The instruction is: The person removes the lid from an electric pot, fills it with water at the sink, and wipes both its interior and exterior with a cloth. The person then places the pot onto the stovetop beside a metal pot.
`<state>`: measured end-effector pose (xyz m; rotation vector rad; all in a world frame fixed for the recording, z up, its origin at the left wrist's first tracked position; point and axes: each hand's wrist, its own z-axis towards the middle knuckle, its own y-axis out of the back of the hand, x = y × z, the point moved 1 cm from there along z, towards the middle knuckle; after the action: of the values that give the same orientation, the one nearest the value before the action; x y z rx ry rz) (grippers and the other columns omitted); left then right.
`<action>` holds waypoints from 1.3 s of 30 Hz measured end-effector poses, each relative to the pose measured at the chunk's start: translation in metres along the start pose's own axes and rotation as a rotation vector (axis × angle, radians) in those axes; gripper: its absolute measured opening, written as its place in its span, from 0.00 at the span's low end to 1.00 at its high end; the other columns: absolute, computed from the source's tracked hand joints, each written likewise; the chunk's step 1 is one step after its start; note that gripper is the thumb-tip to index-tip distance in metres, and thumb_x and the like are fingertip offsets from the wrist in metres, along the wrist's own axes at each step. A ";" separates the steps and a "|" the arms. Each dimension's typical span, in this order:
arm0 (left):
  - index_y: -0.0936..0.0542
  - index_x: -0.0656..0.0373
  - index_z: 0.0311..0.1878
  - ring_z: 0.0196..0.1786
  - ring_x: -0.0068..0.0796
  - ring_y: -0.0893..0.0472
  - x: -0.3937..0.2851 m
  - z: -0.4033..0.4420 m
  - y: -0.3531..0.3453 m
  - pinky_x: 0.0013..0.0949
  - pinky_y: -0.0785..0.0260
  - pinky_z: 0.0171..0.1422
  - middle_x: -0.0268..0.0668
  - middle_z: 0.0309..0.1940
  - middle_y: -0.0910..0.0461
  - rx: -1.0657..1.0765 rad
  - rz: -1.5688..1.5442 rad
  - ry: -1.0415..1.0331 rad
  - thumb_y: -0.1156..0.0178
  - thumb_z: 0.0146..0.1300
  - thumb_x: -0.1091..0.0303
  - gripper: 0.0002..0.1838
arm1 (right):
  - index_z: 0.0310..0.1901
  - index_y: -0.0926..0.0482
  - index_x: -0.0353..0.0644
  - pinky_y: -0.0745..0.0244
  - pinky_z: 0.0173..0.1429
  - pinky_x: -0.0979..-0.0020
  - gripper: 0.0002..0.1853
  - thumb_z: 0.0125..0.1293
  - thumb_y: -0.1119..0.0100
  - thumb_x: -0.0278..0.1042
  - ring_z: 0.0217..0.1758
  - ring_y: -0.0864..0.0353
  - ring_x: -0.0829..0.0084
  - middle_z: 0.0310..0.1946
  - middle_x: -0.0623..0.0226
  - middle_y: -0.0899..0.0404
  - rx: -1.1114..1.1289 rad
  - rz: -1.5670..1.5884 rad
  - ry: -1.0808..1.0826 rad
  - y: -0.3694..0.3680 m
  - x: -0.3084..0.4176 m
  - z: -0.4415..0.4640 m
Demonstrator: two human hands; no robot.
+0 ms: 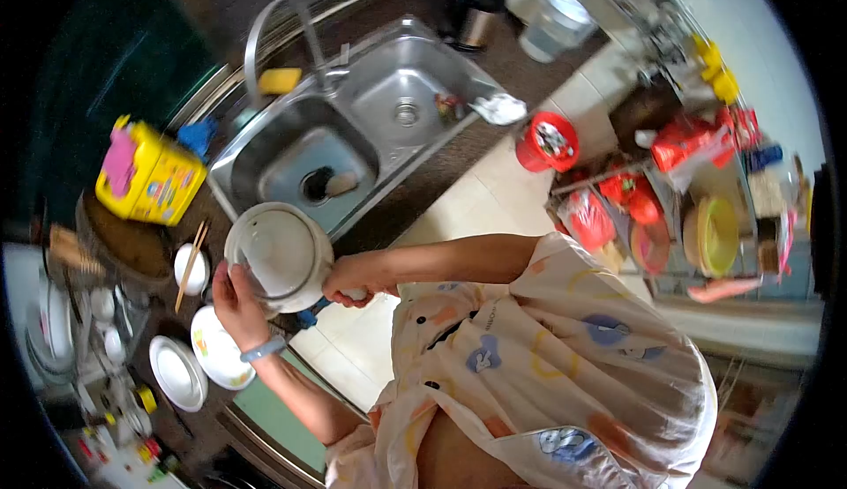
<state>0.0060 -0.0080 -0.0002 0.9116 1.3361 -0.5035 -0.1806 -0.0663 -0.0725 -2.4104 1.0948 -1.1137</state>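
A round white pot is held over the near edge of the steel sink. My right hand is closed around the handle on the pot's side. My left hand, with a band on its wrist, grips the pot's opposite rim with its fingers. I cannot tell whether the pale round top is a lid or the inside. In the left basin, a pale brownish piece lies beside the dark drain. A white bowl with chopsticks across it stands near my left hand.
The faucet arches over the left basin, with a yellow sponge behind. A yellow jug stands left. White bowls and a patterned plate sit at lower left. A red bin is on the floor.
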 end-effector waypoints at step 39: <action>0.28 0.55 0.45 0.47 0.41 0.25 0.038 -0.125 -0.988 0.51 0.30 0.51 0.31 0.45 0.27 0.498 -0.848 1.320 0.45 0.59 0.68 0.11 | 0.26 0.31 0.47 0.45 0.18 0.79 0.08 0.55 0.40 0.30 0.16 0.38 0.82 0.17 0.77 0.36 -0.990 1.451 0.560 0.248 -0.324 -0.469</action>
<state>-0.8241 -0.4702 -0.3015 1.0828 2.9433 -0.9725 -0.7936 0.0343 -0.0607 -0.7878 3.2365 -0.6414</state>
